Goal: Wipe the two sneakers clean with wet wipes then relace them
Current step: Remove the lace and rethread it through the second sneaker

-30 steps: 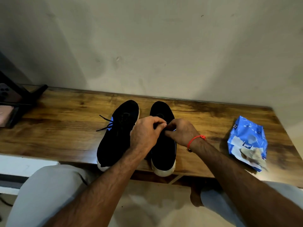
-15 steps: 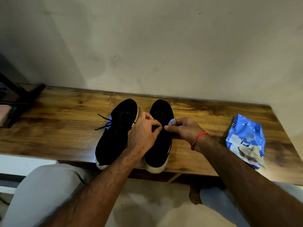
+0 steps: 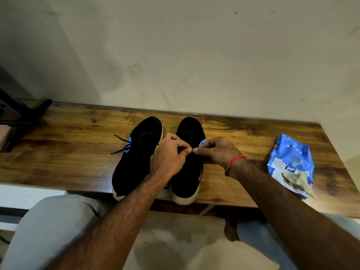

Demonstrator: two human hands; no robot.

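Note:
Two black sneakers with white soles stand side by side on the wooden bench (image 3: 64, 152), toes toward the wall. The left sneaker (image 3: 134, 158) has black lace ends (image 3: 121, 146) sticking out to its left. Over the right sneaker (image 3: 188, 172), my left hand (image 3: 168, 157) and my right hand (image 3: 218, 151) meet with curled fingers, thumb and fingertips pinched together at the lacing. The lace itself is too dark to make out between them. A red thread circles my right wrist.
A blue wet-wipes pack (image 3: 291, 164) lies at the bench's right end with a used wipe (image 3: 296, 181) on it. A dark stand (image 3: 21, 121) sits at the far left. The wall runs close behind the bench. My knees are below the front edge.
Both hands stay at the right sneaker's lacing; the right hand has shifted slightly right and its fingers have drawn outward. The sneakers have not moved.

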